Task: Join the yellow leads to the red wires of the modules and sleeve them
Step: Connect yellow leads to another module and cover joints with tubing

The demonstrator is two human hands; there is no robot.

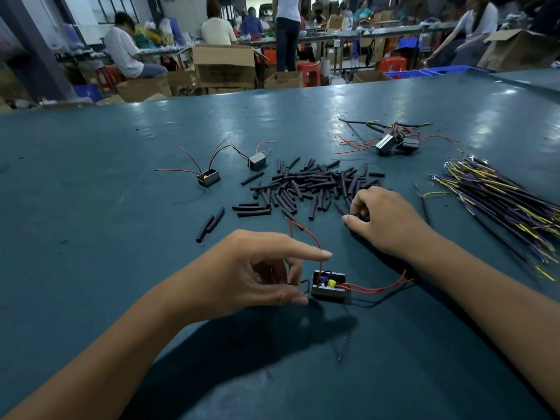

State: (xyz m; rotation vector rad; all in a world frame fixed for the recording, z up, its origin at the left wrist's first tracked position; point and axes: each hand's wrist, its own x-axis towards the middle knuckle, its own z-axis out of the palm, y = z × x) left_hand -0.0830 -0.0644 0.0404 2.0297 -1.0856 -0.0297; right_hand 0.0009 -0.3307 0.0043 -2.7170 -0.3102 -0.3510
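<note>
**Module at the left hand, a sleeve picked at the edge of the pile**

A small black module (328, 287) is seen on the blue-green table (91, 268), near the front and just beside the left hand (251, 274). The left hand is held over the table with the forefinger stretched out straight above the module and the thumb reaching to the module's left end; the middle fingers are curled, and a thin wire by the module's left side appears to be pinched between them, though this cannot be told for certain. A red wire (306, 234) rises in a loop from the module's top, and two more red wires (378, 287) trail off to its right along the table.

The right hand (385, 219) is laid at the near edge of a pile of black sleeves (312, 184), its fingers curled and a short sleeve seemingly nipped between thumb and fingertips.

Behind the pile, two more modules (209, 177) (257, 161) stand apart on the left with their red wires raised. At the far right a cluster of joined modules (394, 144) is seen, and a bundle of yellow leads (497, 192) is spread along the right edge of the table.

Seated and standing people, cardboard boxes (224, 65) and red stools (309, 72) are visible beyond the table.
</note>
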